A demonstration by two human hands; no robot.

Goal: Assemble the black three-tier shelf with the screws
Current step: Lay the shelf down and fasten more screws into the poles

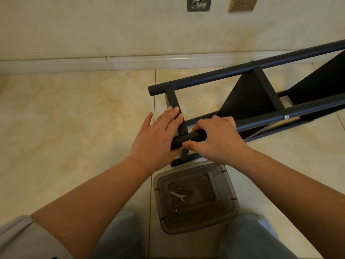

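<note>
1. Black three-tier shelf (248,94) lying on its side on the tiled floor (74,113), stretching from just ahead of the knees toward the upper right, where it leaves the frame.
2. Far round pole (233,71) running along the upper edge of the frame; near pole (190,138) lower down, its free end between both hands.
3. Flat crossbar (172,100) joining the two poles at the near end; dark shelf panel (244,98) set between the poles further right.
4. One silver screw head (286,117) showing on the near pole, right of the hands.
5. Right hand (218,139) wrapped over the near pole, fingers curled round it, thumb tip at its underside.
6. Left hand (156,135) flat, fingers straight, fingertips pressed against the crossbar, palm touching the end of the near pole.
7. Clear grey plastic bin (229,208) standing on the floor between the knees, just below the shelf's near end.
8. Inside the bin: a small silver wrench (178,196), a thin long screw (184,188) above it, two small round metal pieces (175,208) below it; whether nuts or washers cannot be told.
9. Blue jeans (119,238) at the lower edge, grey sleeve (16,238) at the lower left.
10. White skirting board (93,62) along the base of the pale wall; wall socket (242,3) and a metal fitting (199,3) at the top.
</note>
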